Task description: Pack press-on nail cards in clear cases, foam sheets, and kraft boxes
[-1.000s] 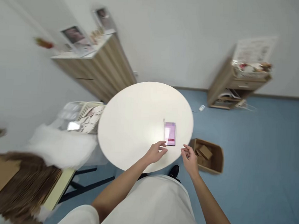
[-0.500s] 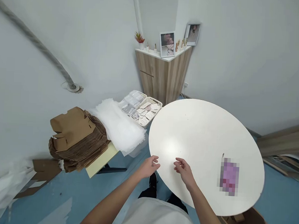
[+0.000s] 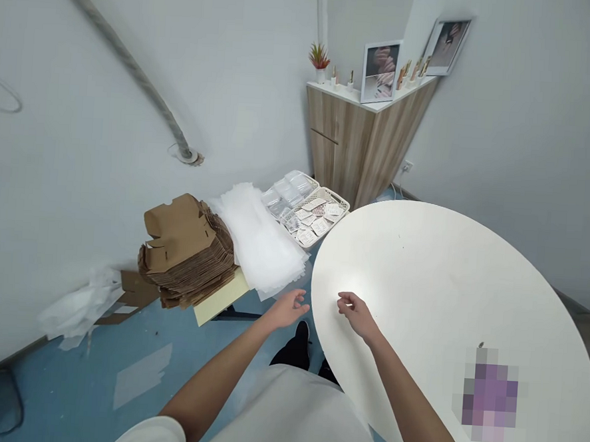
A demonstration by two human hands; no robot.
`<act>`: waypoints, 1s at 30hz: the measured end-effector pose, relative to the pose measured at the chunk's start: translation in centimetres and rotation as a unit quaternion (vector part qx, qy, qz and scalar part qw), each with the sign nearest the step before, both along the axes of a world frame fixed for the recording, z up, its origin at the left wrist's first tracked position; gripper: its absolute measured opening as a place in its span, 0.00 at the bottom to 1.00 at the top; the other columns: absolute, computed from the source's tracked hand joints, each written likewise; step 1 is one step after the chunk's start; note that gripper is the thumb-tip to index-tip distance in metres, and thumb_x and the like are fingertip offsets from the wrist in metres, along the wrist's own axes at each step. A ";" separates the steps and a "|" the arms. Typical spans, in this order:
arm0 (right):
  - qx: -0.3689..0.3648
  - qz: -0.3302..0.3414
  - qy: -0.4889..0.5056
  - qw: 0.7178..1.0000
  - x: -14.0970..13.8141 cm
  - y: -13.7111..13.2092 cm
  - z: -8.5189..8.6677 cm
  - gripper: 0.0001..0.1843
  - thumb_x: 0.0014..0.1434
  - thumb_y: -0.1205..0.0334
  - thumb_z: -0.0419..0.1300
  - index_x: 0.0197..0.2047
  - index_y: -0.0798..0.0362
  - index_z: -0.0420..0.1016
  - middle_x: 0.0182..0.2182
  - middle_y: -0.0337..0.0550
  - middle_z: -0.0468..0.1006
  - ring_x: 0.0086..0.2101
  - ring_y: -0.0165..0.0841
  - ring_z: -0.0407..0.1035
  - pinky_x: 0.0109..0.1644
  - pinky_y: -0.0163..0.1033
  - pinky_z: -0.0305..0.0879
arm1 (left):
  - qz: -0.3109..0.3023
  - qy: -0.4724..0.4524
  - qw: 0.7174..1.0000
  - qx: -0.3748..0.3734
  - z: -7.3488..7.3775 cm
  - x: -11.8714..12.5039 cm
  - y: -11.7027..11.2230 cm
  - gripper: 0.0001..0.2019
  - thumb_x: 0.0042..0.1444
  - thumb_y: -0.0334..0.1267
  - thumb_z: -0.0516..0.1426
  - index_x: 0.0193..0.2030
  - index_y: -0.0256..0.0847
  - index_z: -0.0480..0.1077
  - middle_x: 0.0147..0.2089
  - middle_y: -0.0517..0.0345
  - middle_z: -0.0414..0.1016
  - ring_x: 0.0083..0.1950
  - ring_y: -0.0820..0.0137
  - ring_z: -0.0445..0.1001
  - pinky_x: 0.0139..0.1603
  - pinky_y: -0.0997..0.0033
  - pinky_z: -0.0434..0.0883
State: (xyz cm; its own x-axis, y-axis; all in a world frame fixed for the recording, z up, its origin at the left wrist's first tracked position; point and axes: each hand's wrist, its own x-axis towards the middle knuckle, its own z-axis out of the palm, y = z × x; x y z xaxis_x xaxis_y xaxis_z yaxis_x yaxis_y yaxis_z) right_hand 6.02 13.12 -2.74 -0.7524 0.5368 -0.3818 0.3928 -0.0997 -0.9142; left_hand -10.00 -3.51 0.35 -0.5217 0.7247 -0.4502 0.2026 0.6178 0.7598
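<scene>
My left hand (image 3: 289, 308) hovers just off the table's left rim, empty, with thumb and fingers apart. Over the left part of the white oval table (image 3: 422, 269) is my right hand (image 3: 355, 313), its fingers loosely bent and nothing in them. Left of my hands lies a pile of white foam sheets (image 3: 264, 236). Beside it rises a thick stack of flat brown cardboard boxes (image 3: 188, 241) on a pale yellow surface (image 3: 223, 298). A purple, pixelated item (image 3: 491, 396) rests on the table's right side, too blurred to name.
Behind the foam sheets, one basket (image 3: 332, 216) holds small printed cards and another holds clear plastic packs (image 3: 289, 191). A wooden corner cabinet (image 3: 345, 134) carries picture frames, small bottles and a plant. Crumpled white wrapping (image 3: 82, 305) and cardboard lie on the blue floor.
My view has turned left, so the table, boxes and cabinet appear farther right. My left hand is now beside the table's rim rather than over it. Both hands stay empty.
</scene>
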 end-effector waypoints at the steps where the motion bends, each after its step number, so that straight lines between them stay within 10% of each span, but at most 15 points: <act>1: 0.005 0.005 0.002 1.000 -0.8 0.3 0.1 0.18 0.49 0.52 0.55 0.42 0.49 0.70 0.35 0.41 0.73 0.29 0.30 0.68 0.34 0.40 0.65 | 0.006 0.013 1.000 -0.001 0.0 -0.9 0.2 0.25 0.46 0.51 0.55 0.50 0.41 0.64 0.48 0.49 0.70 0.43 0.64 0.71 0.39 0.67 0.68; 16: 0.361 0.089 -0.091 0.924 -19.2 3.7 -2.7 0.20 0.50 0.68 0.53 0.48 0.50 0.68 0.43 0.48 0.73 0.43 0.43 0.64 0.46 0.48 0.58 | -0.116 0.250 0.961 -0.037 -4.0 -17.4 9.0 0.15 0.52 0.39 0.52 0.47 0.41 0.65 0.44 0.50 0.72 0.48 0.57 0.67 0.46 0.61 0.62; 30: 0.436 0.190 -0.340 0.811 -25.5 5.1 -3.5 0.18 0.51 0.67 0.54 0.47 0.49 0.63 0.42 0.47 0.70 0.44 0.39 0.61 0.44 0.43 0.48 | -0.219 0.246 0.927 -0.177 -6.2 -19.5 13.9 0.11 0.53 0.38 0.53 0.43 0.39 0.62 0.37 0.49 0.72 0.42 0.63 0.71 0.38 0.69 0.63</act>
